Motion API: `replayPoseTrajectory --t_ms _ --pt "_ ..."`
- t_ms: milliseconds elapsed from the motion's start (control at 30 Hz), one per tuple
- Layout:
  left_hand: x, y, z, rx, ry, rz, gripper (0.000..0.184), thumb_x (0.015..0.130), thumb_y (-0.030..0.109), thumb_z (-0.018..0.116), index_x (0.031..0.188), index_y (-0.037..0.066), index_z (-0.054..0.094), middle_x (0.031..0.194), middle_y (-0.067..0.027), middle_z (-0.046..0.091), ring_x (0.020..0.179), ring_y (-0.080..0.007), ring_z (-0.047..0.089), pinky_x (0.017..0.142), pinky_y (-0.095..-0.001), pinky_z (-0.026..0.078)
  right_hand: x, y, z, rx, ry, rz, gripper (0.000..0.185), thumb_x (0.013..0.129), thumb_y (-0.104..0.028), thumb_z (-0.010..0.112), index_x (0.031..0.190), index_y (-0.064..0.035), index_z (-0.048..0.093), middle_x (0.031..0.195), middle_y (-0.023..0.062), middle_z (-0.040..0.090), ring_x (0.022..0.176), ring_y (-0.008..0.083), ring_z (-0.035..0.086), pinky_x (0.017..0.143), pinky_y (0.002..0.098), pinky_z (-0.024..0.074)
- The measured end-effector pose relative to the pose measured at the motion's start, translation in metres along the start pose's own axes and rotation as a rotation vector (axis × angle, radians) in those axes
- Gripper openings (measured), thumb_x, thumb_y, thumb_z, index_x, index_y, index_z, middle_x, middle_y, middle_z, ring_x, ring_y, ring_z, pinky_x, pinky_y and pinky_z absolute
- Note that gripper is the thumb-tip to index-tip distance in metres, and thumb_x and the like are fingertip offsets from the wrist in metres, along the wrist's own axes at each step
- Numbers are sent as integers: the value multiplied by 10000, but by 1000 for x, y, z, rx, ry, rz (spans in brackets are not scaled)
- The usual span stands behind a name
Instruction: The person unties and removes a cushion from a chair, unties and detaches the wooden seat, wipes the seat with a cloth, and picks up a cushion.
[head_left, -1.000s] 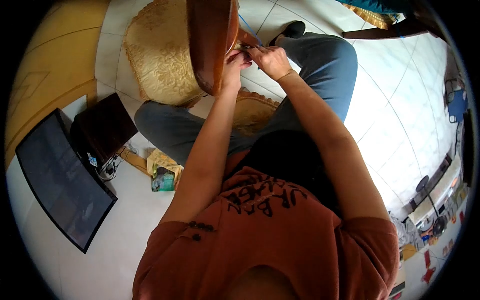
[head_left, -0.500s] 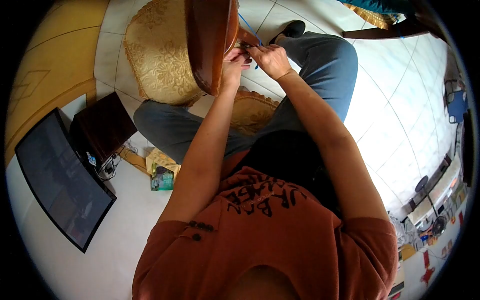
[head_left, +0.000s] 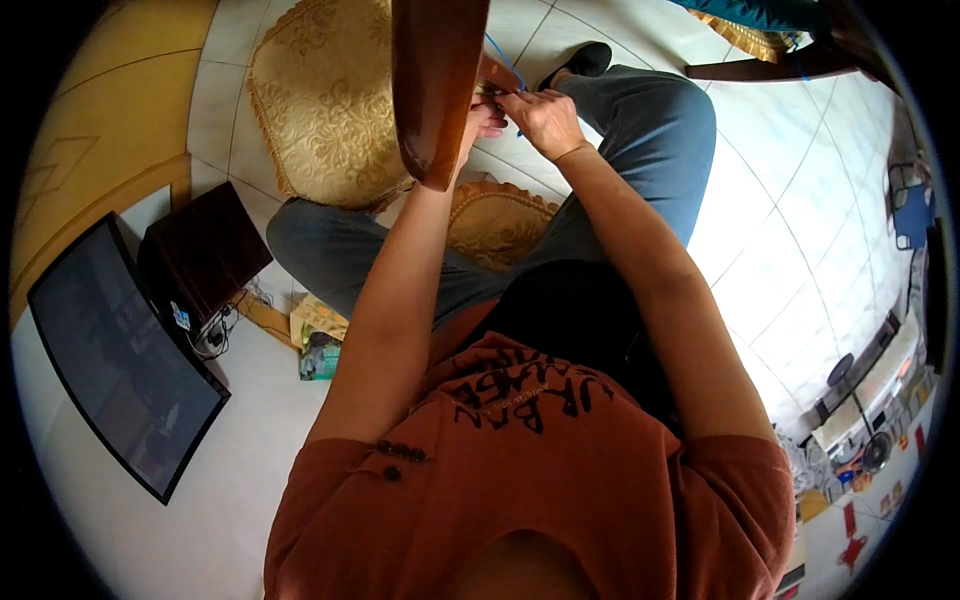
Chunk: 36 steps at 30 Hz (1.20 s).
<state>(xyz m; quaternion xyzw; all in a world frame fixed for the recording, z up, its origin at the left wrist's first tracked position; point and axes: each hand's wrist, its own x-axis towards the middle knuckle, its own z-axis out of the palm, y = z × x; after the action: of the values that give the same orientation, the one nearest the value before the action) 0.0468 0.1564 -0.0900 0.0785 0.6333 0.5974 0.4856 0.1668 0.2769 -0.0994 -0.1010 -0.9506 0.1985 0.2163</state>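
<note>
A glossy brown wooden piece (head_left: pixel 435 90) rises at the top centre, in front of part of my left hand (head_left: pixel 482 122). My left hand is beside a narrower wooden bar (head_left: pixel 502 75), its fingers bent near the bar's lower end. My right hand (head_left: pixel 545 122) meets it there, with thumb and fingers pinched together. What the fingertips hold is too small to make out. A thin blue strand (head_left: pixel 508 58) runs down along the bar to my right fingertips. To the left lies a gold patterned seat cushion (head_left: pixel 330 110).
A second gold cushion (head_left: pixel 497 222) lies between my legs. On the left are a dark screen (head_left: pixel 125 350), a dark brown box (head_left: pixel 205 250) with cables, and a green packet (head_left: pixel 319 357). A curved wooden leg (head_left: pixel 765 68) reaches in at the upper right.
The glossy wooden piece has shifted right and turned, so that it now hides more of my left hand and wrist. My right hand has hardly moved.
</note>
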Motion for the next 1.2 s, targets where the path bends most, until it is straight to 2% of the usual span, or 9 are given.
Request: replayPoseTrajectory --t_ms 233,300,467,533,733,833,900,933,1200 --pt "-6 19 10 229 5 -50 136 859 56 561 907 -57 621 807 -118 657 689 -183 665 534 -254 542 0 0 0 -10 -16 8 178 786 -133 539 945 -132 620 761 62 652 665 224 641 572 342 489" --pt "-11 22 14 442 23 22 123 850 50 553 914 -25 627 799 -82 657 689 -152 663 504 -235 517 0 0 0 1 -9 9 175 787 -134 547 944 -135 624 751 64 651 661 228 640 571 345 488" --pt "-2 -7 11 397 136 79 106 840 72 557 889 -5 610 779 -54 651 663 -132 658 484 -224 492 1 -5 0 33 65 26 120 796 -133 564 891 -130 637 714 70 643 629 242 633 563 357 487" --pt "-2 -7 11 367 161 113 105 838 82 562 882 -4 602 771 -49 648 650 -132 655 477 -226 485 1 -13 -7 79 78 128 129 756 -140 625 874 -141 677 722 71 651 633 255 631 587 350 497" --pt "-6 0 19 461 190 56 116 838 108 579 889 5 596 777 -43 643 624 -125 647 454 -225 448 2 -18 -9 113 90 278 69 741 -162 639 785 -109 635 722 69 646 623 273 618 583 371 486" --pt "-3 -9 15 451 187 121 106 820 90 598 877 0 592 759 -45 631 606 -122 624 468 -231 462 2 -22 -10 90 69 300 71 742 -153 631 757 -93 594 729 73 640 627 290 610 571 383 475" --pt "2 -20 12 302 190 321 100 797 58 615 868 -7 589 730 -48 613 590 -116 590 484 -242 475 3 -24 -9 129 98 329 69 740 -147 625 749 -96 579 717 84 629 623 304 606 568 394 469" --pt "6 -24 9 301 187 319 100 797 58 615 868 -7 589 730 -48 613 590 -116 590 484 -242 475 2 -24 -8 167 126 359 69 739 -141 618 742 -99 563 704 94 618 619 319 601 564 404 463" --pt "0 -2 12 830 318 513 137 751 47 649 866 -3 593 728 -80 631 608 -156 597 568 -294 491 -2 -27 2 295 77 573 65 752 -144 606 781 -92 579 722 140 611 690 347 601 605 445 463"
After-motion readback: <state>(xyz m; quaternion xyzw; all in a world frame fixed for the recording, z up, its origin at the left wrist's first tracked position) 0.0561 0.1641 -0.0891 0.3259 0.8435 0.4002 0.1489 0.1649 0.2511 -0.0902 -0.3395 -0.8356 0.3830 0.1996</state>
